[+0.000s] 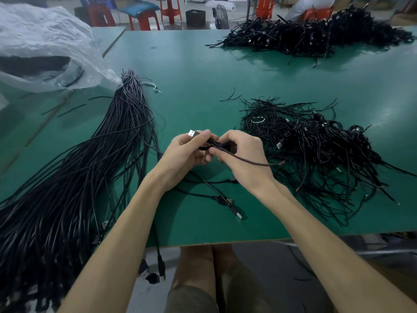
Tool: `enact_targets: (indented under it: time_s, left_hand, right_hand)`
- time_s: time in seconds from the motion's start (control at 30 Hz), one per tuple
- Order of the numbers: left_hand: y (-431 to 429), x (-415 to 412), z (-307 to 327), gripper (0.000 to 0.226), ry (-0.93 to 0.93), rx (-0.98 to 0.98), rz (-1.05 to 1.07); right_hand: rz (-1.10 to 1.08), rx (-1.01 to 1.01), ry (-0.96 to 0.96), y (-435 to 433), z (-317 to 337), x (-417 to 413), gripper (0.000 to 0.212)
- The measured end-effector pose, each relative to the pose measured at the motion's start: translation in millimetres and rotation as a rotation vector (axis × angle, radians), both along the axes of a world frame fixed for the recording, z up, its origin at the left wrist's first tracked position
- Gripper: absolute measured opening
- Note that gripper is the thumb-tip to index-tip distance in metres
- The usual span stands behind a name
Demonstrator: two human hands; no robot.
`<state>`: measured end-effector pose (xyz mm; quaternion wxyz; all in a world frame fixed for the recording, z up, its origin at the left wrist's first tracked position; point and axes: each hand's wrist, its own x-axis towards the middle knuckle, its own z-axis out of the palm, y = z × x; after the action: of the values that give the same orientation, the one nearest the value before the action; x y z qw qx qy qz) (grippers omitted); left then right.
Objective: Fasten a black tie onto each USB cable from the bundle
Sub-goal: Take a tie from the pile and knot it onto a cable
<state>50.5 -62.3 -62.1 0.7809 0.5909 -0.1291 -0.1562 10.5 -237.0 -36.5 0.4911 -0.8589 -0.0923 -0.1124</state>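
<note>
over green table [203, 75], both hands' fingers [204, 134] pinch coiled usb cable [217, 144].

Bare forearms angle inward, hands meeting. L hand [187, 152] pinches USB cable [255, 163] nr plug; R hand [242, 154] apparently curls round it.

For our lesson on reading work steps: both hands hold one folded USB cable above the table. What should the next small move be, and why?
Probably the right hand should cinch the tie round the folded USB cable, while the left hand steadies it near the plug. The cable is gathered between both hands, one end trailing right; the tie is too hidden to confirm.
</note>
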Motion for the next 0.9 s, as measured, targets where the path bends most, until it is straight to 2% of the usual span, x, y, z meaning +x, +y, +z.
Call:
enact_targets:
  time_s: [0.2,0.53,0.8,0.9]
  left_hand:
    - [0.2,-0.2,0.3,0.017,-0.055,0.002,-0.032]
    - [2.0,-0.3,-0.2,0.008,-0.128,-0.056,-0.067]
    - [3.4,1.4,-2.4,0.012,-0.060,-0.090,-0.039]
    - [5.1,0.3,1.0,0.023,-0.047,-0.119,-0.011]
  right_hand:
    - [0.049,-0.138,-0.122,-10.5,6.6,-0.6,0.014]
    - [0.086,-0.176,-0.158,-13.9,7.6,-4.3,0.016]
    - [0.093,-0.172,-0.138,-11.7,6.2,-6.6,0.013]
    - [0.089,-0.182,-0.161,-13.3,7.3,-8.0,0.013]
